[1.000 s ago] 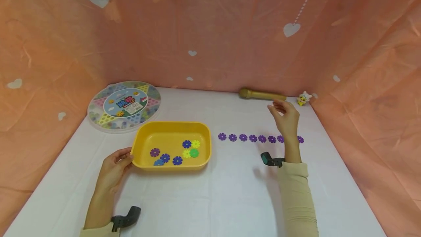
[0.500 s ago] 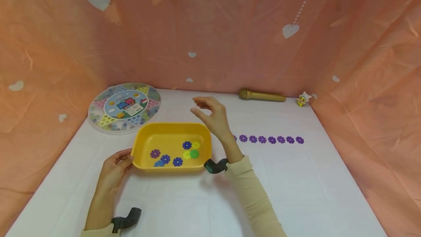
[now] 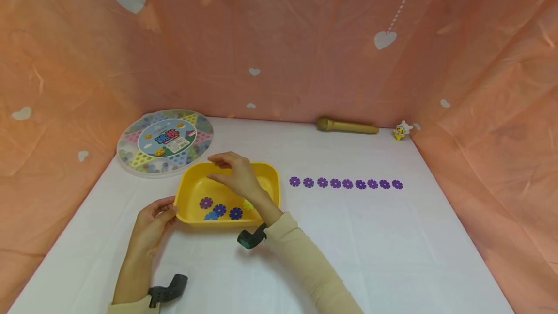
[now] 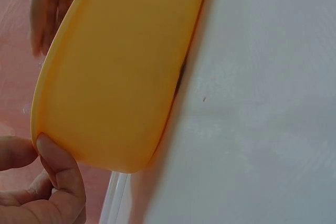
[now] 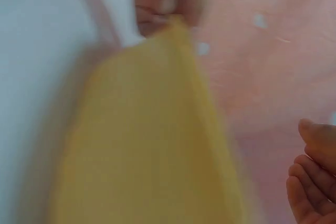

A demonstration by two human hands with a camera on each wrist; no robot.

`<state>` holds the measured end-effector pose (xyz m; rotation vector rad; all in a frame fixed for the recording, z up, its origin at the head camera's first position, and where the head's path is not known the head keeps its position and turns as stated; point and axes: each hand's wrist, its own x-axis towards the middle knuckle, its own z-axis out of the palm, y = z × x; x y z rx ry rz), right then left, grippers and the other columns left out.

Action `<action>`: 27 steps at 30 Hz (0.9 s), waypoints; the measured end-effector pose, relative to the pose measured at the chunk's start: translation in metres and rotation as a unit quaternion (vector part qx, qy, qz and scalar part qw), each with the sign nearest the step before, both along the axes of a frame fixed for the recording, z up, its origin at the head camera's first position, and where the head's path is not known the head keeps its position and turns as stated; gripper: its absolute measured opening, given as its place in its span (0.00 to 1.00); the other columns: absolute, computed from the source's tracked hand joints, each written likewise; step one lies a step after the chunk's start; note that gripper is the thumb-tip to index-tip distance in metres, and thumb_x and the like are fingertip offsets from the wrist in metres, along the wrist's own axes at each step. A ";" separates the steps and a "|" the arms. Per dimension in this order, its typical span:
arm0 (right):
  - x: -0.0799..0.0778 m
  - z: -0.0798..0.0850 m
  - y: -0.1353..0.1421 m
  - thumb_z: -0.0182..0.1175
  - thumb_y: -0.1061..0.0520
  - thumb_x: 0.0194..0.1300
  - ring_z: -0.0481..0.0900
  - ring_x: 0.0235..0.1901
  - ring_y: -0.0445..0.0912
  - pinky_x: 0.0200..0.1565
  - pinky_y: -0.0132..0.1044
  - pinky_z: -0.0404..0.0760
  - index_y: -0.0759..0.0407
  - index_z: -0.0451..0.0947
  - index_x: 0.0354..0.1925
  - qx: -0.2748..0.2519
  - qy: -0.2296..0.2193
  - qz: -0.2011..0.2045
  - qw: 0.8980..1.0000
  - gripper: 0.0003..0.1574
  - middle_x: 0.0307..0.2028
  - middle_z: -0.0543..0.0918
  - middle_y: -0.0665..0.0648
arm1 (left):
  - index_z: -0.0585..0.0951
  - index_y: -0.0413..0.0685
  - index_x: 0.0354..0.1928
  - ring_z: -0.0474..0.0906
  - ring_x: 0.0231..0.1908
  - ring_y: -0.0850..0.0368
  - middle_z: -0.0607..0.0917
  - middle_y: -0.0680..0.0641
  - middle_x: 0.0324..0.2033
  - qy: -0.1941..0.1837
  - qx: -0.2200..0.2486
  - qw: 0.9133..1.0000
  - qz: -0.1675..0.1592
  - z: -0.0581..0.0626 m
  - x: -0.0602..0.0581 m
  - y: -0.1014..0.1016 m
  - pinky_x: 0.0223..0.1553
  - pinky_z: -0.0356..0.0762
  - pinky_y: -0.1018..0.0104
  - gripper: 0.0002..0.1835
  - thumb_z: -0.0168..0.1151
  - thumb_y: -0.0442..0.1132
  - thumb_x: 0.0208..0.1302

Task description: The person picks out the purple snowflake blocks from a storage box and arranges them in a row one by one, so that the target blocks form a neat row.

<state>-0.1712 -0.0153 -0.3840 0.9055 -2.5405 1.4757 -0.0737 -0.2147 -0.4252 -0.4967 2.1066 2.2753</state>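
Observation:
In the head view a yellow plastic tub (image 3: 270, 171) stands left of the middle of the table. My left hand (image 3: 150, 224) pinches the tub's left rim between thumb and fingers; the left wrist view shows the thumb (image 4: 58, 161) on its outer wall. Over the tub hovers my right hand (image 3: 237, 176), thumb and fingers apart with nothing between them. Inside the tub lie a purple flower-shaped disc (image 3: 206, 203), several blue discs (image 3: 236, 213) and a yellow disc (image 3: 248, 204); my right hand and wrist hide part of the inside.
A row of several purple discs (image 3: 335, 183) runs along the table right of the tub. Behind are a round Chinese checkers box (image 3: 131, 151), a gold microphone (image 3: 348, 126) and a small white-and-yellow figurine (image 3: 402, 130). Heart-patterned pink cloth (image 3: 279, 38) walls the table.
My right hand has swung left from above the row of purple discs to over the yellow tub, and lowered. My left hand keeps its grip on the rim.

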 end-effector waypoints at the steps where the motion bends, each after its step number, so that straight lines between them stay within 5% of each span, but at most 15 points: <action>1: 0.001 -0.005 -0.005 0.66 0.55 0.57 0.78 0.45 0.43 0.49 0.23 0.74 0.59 0.78 0.51 0.021 -0.004 0.002 1.000 0.23 0.47 0.80 0.54 | 0.70 0.30 0.52 0.71 0.30 0.65 0.72 0.54 0.32 -0.001 -0.005 1.000 -0.002 0.000 0.000 0.000 0.34 0.76 0.76 0.16 0.55 0.27 0.63; 13: 0.004 -0.035 -0.036 0.66 0.54 0.57 0.75 0.42 0.39 0.47 0.22 0.72 0.57 0.78 0.51 0.218 -0.026 0.033 0.975 0.23 0.45 0.81 0.52 | 0.65 0.26 0.57 0.72 0.30 0.65 0.72 0.54 0.33 -0.007 -0.014 1.000 -0.011 0.000 -0.001 -0.001 0.35 0.76 0.76 0.21 0.54 0.28 0.64; 15: 0.004 -0.036 -0.039 0.66 0.53 0.57 0.75 0.42 0.40 0.49 0.23 0.71 0.58 0.78 0.52 0.257 -0.010 0.044 0.965 0.24 0.45 0.80 0.52 | 0.66 0.26 0.56 0.72 0.30 0.65 0.73 0.52 0.34 -0.007 -0.017 1.000 -0.008 0.000 -0.001 -0.001 0.35 0.77 0.75 0.21 0.54 0.28 0.64; 22: 0.008 -0.042 -0.044 0.65 0.51 0.58 0.70 0.35 0.39 0.42 0.25 0.67 0.51 0.81 0.40 0.405 0.094 0.078 0.906 0.11 0.36 0.76 0.47 | 0.67 0.28 0.56 0.72 0.30 0.65 0.73 0.52 0.34 -0.013 -0.014 1.000 -0.002 0.000 -0.001 0.000 0.34 0.76 0.75 0.20 0.55 0.29 0.64; 27: 0.010 -0.043 -0.046 0.64 0.54 0.58 0.69 0.31 0.38 0.38 0.25 0.68 0.49 0.82 0.34 0.416 0.123 0.070 0.898 0.03 0.31 0.75 0.46 | 0.67 0.27 0.55 0.72 0.30 0.65 0.73 0.52 0.33 -0.003 -0.010 1.000 -0.006 0.001 -0.001 -0.001 0.34 0.76 0.75 0.19 0.55 0.29 0.64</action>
